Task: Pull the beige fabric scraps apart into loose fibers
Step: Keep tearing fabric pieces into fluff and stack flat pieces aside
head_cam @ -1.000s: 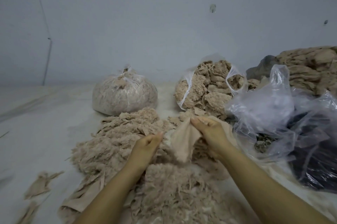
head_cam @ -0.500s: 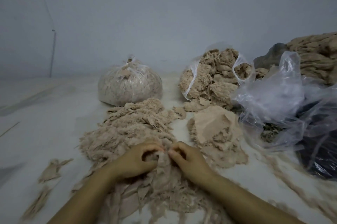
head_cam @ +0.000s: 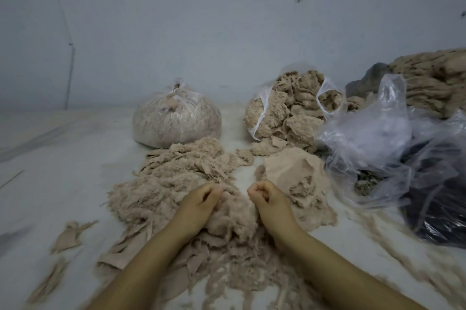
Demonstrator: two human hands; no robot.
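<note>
Nearest the camera, torn strips and loosened fluff (head_cam: 242, 274) are lying between the two forearms; just above them the left hand (head_cam: 201, 200) and the right hand (head_cam: 267, 198) are being held slightly apart over the shredded heap (head_cam: 171, 183); both are being kept curled into fists, and whether a thin tuft is being pinched in either cannot be told, since blur is hiding the fingertips. The step in hand is being judged as the end of one pull, with fibers being dropped onto the heap; the next move is likely being set up as a reach to the right hand's far side, where a flat, still-whole beige scrap (head_cam: 295, 171) is lying on a small pile, to be pinched at two near points and drawn outward. Open floor (head_cam: 63, 171) is being left to the left, broken only by a few stray strips (head_cam: 70, 234); to the right, room is being crowded by crumpled clear plastic (head_cam: 365, 138) over a dark bag (head_cam: 438, 208), so wide outward pulls are better being directed leftward. Farther off, a tied bag of fibers (head_cam: 176, 120) and an open bag of scraps (head_cam: 290, 110) are standing against the wall (head_cam: 227, 32); stacked beige fabric (head_cam: 433, 82) is rising at the far right.
</note>
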